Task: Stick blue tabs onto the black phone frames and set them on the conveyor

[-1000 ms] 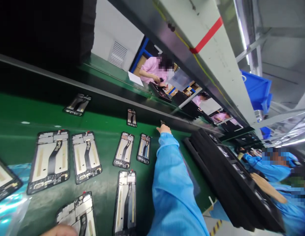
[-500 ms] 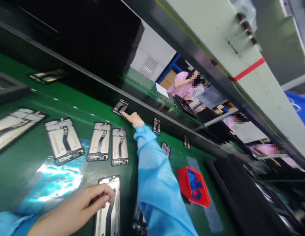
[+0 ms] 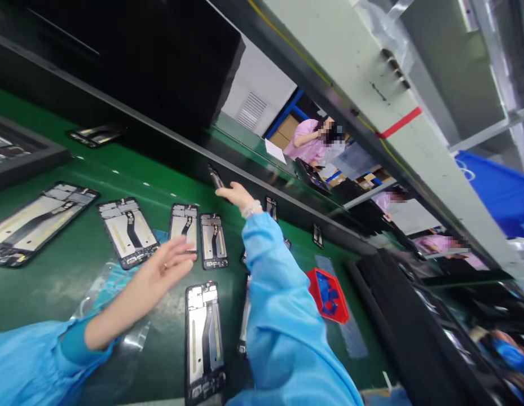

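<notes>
A long green belt point(image 3: 54, 282) is covered with flat phone frames, each black round the edge and pale inside. A red tray point(image 3: 327, 295) sits on the belt beside the blue sleeve point(image 3: 282, 316). The left hand point(image 3: 164, 270) hovers flat, fingers spread, holding nothing, just beside one frame point(image 3: 184, 225). The right hand point(image 3: 236, 194) pinches a small dark phone frame point(image 3: 215, 177), tilted up at the belt's far edge.

Green conveyor belt point(image 3: 54, 282) — grey overhead beam point(image 3: 355, 62), white wall point(image 3: 262, 84).
</notes>
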Motion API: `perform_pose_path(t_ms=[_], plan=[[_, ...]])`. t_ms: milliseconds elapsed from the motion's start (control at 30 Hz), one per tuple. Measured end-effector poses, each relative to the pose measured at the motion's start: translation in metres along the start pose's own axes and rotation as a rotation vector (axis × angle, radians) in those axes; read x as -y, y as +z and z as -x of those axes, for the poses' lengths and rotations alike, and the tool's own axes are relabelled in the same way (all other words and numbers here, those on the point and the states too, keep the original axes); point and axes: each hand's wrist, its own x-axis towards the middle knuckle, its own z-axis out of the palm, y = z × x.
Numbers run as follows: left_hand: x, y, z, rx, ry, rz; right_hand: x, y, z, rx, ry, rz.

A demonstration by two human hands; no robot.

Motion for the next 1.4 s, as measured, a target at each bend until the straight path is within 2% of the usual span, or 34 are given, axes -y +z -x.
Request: perform_pose_path(t_ms=[67, 133, 167, 200, 233, 267, 333, 367, 433, 500, 633, 767, 933, 1000, 1100, 1233, 1300, 1400], plan=[[-0.009, 0.000, -0.001, -0.084, -0.048, 0.190, -0.008, 0.009, 0.053, 0.089, -0.157, -0.005], [-0.016, 0.001, -0.001, -0.102, -0.095, 0.331, -0.018, 0.022, 0.107, 0.218, -0.472, 0.033], [-0.017, 0.002, -0.001, -0.122, -0.119, 0.367, -0.024, 0.027, 0.129, 0.250, -0.574, 0.060], [-0.018, 0.003, 0.000, -0.148, -0.147, 0.377, -0.031, 0.030, 0.145, 0.236, -0.616, 0.099], [-0.018, 0.005, 0.001, -0.179, -0.178, 0.371, -0.040, 0.031, 0.155, 0.170, -0.579, 0.157], [-0.017, 0.006, 0.002, -0.207, -0.206, 0.360, -0.050, 0.030, 0.159, 0.066, -0.475, 0.239], [-0.015, 0.008, 0.005, -0.215, -0.253, 0.348, -0.072, 0.025, 0.150, -0.145, -0.148, 0.450], [-0.015, 0.008, 0.006, -0.207, -0.275, 0.349, -0.083, 0.022, 0.140, -0.209, 0.019, 0.550], [-0.014, 0.008, 0.007, -0.216, -0.314, 0.356, -0.101, 0.019, 0.118, -0.224, 0.247, 0.681], [-0.015, 0.008, 0.007, -0.223, -0.343, 0.364, -0.110, 0.018, 0.098, -0.180, 0.330, 0.711], [-0.016, 0.008, 0.008, -0.215, -0.380, 0.382, -0.110, 0.020, 0.075, -0.140, 0.343, 0.692], [-0.018, 0.008, 0.009, -0.237, -0.410, 0.392, -0.115, 0.015, 0.073, -0.160, 0.358, 0.685], [-0.019, 0.008, 0.011, -0.208, -0.461, 0.404, -0.123, 0.005, 0.065, -0.058, 0.345, 0.618], [-0.019, 0.008, 0.013, -0.199, -0.488, 0.406, -0.113, 0.000, 0.043, -0.061, 0.313, 0.597], [-0.017, 0.008, 0.013, -0.188, -0.530, 0.403, -0.085, -0.003, -0.010, -0.108, 0.278, 0.571], [-0.010, 0.007, 0.010, -0.161, -0.488, 0.421, -0.046, 0.002, -0.073, -0.201, 0.251, 0.555], [-0.006, 0.006, 0.007, -0.144, -0.472, 0.417, -0.037, 0.002, -0.085, -0.252, 0.223, 0.553], [-0.005, 0.004, 0.004, -0.147, -0.478, 0.415, -0.045, -0.013, -0.074, -0.268, 0.197, 0.569]])
